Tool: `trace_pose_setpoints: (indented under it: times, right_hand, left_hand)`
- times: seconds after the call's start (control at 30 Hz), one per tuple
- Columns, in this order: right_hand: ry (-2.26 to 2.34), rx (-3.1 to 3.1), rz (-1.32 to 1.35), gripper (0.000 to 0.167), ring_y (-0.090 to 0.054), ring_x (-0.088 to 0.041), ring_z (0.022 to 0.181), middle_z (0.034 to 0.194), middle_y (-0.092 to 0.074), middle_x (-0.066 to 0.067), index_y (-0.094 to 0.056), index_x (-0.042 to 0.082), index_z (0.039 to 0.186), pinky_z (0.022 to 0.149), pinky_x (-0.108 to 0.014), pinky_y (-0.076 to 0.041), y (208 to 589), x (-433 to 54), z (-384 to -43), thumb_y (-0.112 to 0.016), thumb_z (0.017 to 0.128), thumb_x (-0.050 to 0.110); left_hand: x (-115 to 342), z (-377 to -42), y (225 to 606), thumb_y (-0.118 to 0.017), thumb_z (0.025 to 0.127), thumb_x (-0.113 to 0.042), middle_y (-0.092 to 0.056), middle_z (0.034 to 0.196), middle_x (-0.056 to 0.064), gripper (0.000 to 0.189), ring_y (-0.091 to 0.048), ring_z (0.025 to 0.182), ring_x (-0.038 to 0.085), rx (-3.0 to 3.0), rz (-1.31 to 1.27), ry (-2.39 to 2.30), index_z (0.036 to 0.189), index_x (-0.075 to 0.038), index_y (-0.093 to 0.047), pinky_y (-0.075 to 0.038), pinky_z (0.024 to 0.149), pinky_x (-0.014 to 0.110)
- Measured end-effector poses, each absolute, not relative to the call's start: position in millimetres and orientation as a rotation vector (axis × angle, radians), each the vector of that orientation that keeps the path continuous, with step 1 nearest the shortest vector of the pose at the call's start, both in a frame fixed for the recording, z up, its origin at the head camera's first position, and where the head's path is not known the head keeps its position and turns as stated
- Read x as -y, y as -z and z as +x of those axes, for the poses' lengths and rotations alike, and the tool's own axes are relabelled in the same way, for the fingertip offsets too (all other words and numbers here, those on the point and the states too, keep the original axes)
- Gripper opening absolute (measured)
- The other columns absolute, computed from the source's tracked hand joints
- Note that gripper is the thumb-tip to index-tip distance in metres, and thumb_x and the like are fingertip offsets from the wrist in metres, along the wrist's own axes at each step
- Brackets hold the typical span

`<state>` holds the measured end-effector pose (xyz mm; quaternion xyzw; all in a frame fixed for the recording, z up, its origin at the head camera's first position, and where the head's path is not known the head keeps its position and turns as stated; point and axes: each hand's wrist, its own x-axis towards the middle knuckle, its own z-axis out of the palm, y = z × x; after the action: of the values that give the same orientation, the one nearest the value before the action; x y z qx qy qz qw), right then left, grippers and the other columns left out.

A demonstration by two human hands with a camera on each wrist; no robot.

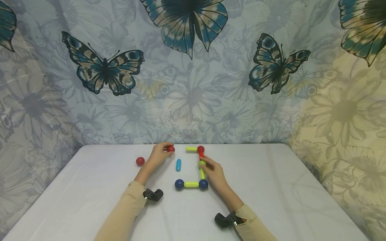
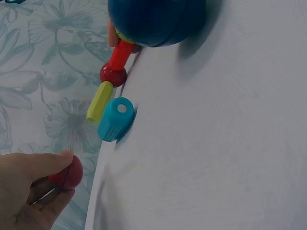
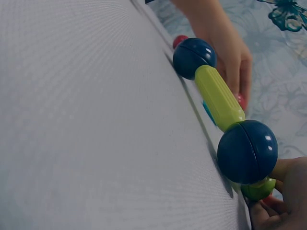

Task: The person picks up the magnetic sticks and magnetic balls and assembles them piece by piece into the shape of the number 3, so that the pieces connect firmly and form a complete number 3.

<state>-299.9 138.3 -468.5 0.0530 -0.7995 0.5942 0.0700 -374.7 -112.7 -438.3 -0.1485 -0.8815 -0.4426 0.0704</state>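
Note:
My left hand [image 1: 158,155] pinches a red ball [image 2: 68,175] between thumb and fingers, a little left of the free end of a yellow-green rod [image 1: 191,149]. My right hand [image 1: 215,170] grips a green ball [image 1: 202,164] in the middle of a joined chain. From this ball a red rod [image 1: 201,154] runs back to a red ball [image 1: 200,149], which carries that yellow-green rod. Toward the front, another yellow-green rod [image 1: 202,174] meets a dark blue ball [image 1: 203,184]. A further yellow-green rod [image 1: 191,184] links it to a second dark blue ball [image 1: 179,184].
A loose blue rod [image 1: 178,165] lies on the white table [image 1: 271,187] between the hands. Left of the left hand sits another red ball [image 1: 140,161]. Behind the table's back edge hangs a butterfly-patterned cloth [image 1: 193,110].

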Motion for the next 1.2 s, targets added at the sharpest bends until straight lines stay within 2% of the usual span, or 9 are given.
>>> trace_pose_setpoints:
  times: [0.2, 0.73, 0.93, 1.2]
  right_hand:
    - [-1.802, 2.404, 0.132, 0.036, -0.046, -0.028, 0.139, 0.147, -0.051, -0.01, -0.064, 0.008, 0.128, 0.111, -0.035, -0.041, 469.3, -138.3, -299.5, -0.066, 0.093, 0.011]
    - [-1.773, 2.419, 0.137, 0.036, -0.046, -0.029, 0.139, 0.147, -0.052, -0.01, -0.064, 0.007, 0.128, 0.111, -0.036, -0.041, 468.0, -138.4, -298.7, -0.065, 0.093, 0.011]
    - [-1.785, 2.401, 0.17, 0.037, -0.044, -0.033, 0.139, 0.147, -0.05, -0.016, -0.061, 0.001, 0.129, 0.112, -0.038, -0.04, 462.9, -137.4, -296.2, -0.064, 0.093, 0.009]
    - [-1.777, 2.44, 0.174, 0.038, -0.042, -0.038, 0.139, 0.146, -0.047, -0.023, -0.058, -0.007, 0.129, 0.111, -0.042, -0.04, 431.2, -131.0, -275.3, -0.061, 0.094, 0.004]
  left_hand:
    - [101.8, -377.7, 445.3, -0.07, 0.086, -0.002, -0.065, 0.123, 0.022, 0.038, -0.062, 0.116, 0.037, 2.623, -0.464, 1.361, 0.123, 0.003, -0.062, -0.052, 0.099, 0.043]
    - [80.4, -388.2, 449.8, -0.069, 0.086, 0.0, -0.066, 0.123, 0.022, 0.036, -0.061, 0.118, 0.036, 2.598, -0.508, 1.361, 0.122, 0.003, -0.064, -0.051, 0.101, 0.043]
    - [77.1, -388.6, 449.7, -0.069, 0.086, 0.001, -0.066, 0.121, 0.021, 0.036, -0.062, 0.117, 0.036, 2.616, -0.523, 1.325, 0.122, 0.002, -0.064, -0.052, 0.1, 0.044]
    - [74.0, -389.6, 452.3, -0.07, 0.085, 0.002, -0.066, 0.122, 0.022, 0.037, -0.063, 0.114, 0.036, 2.608, -0.553, 1.312, 0.121, 0.003, -0.064, -0.053, 0.098, 0.043]
